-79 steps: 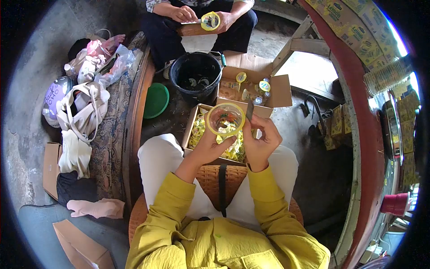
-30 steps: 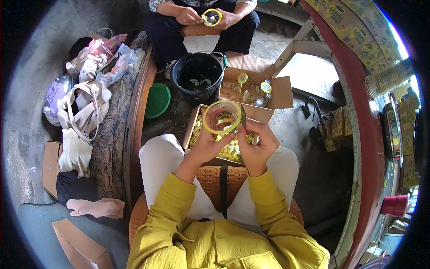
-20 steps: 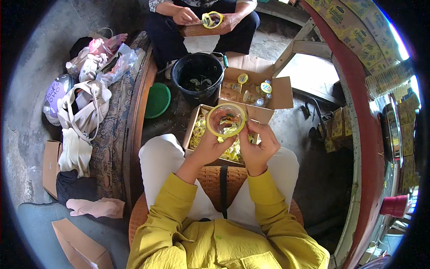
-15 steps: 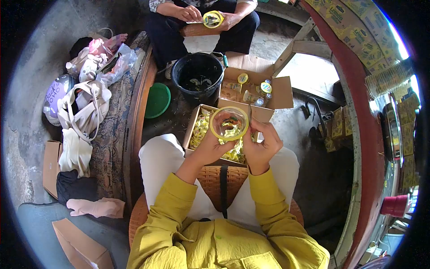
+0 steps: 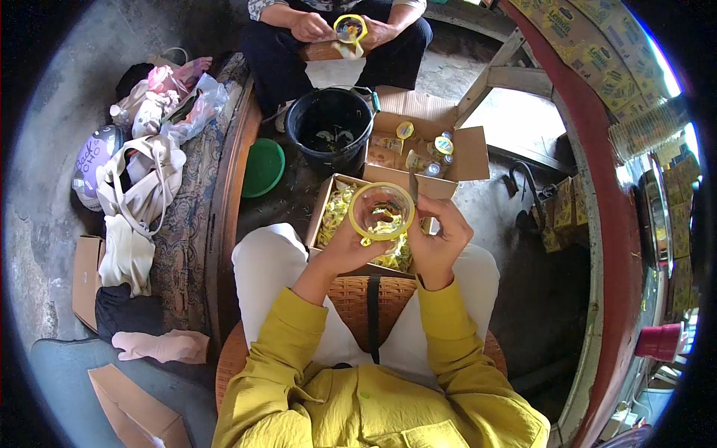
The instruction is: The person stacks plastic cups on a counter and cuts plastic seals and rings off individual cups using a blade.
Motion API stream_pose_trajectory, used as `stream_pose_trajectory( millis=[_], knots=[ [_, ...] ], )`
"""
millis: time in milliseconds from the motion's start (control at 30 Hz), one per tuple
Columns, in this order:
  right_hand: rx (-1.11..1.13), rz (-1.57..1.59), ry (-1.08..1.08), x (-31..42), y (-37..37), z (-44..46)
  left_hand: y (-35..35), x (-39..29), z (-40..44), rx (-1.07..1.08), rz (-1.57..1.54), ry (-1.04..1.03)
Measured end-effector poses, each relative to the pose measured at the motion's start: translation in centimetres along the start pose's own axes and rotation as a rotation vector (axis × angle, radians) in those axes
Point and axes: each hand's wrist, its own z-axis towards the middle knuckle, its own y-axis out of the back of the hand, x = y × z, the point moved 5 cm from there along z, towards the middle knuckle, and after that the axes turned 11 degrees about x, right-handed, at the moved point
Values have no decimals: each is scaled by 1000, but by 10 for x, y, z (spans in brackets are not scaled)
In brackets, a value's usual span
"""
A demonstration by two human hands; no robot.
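My left hand (image 5: 345, 248) is wrapped around a clear plastic cup (image 5: 382, 212) with a yellow rim, its round mouth tilted up toward me. Beside the rim on the right, my right hand (image 5: 441, 237) is closed on a small knife (image 5: 413, 184), whose narrow blade points away from me. A bit of yellow strip shows at the cup's near edge, by my left thumb. Below both hands, a cardboard box (image 5: 317, 224) holds many yellow and white scraps (image 5: 340, 205).
Opposite me, a seated person's hands (image 5: 314, 27) work on another yellow-rimmed cup (image 5: 351, 28). Between us stand a black bucket (image 5: 297, 138), a green basin (image 5: 263, 168) and an open carton (image 5: 472, 153) with several cups. Bags (image 5: 138, 179) lie at left; a red-edged shelf (image 5: 616, 261) rises at right.
My cup has tipped slightly and the knife blade shows more clearly above my right fingers. Across from me, the person's cup has turned, and a loose piece now hangs below it.
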Motion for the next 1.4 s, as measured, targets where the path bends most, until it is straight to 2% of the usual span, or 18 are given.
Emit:
stream_pose_trajectory(
  millis=[100, 400, 700, 800, 900, 1100, 1233, 1400],
  knots=[
    [-37, 21, -22, 0, 1, -2, 2, 3, -1, -74, -109, -15],
    [2, -27, 73, 13, -4, -2, 11, -7, 3, -80, 34, -112],
    [-27, -158, 101, 18, -5, -2, 11, -5, 2, -64, 83, -16],
    [-17, -128, 76, 14, -3, -2, 9, -7, 4, -3, 113, -44],
    [12, -60, 58, 10, -2, 0, 9, 0, 1, -61, 14, 63],
    [49, 16, 13, 4, -1, 2, 5, -7, 3, 27, -20, 27],
    [-2, 51, -64, 1, 0, -1, 6, -5, 3, -26, -232, -3],
    [-27, 79, -43, 11, 3, 1, 18, 6, 0, -98, -391, 19]
  ],
)
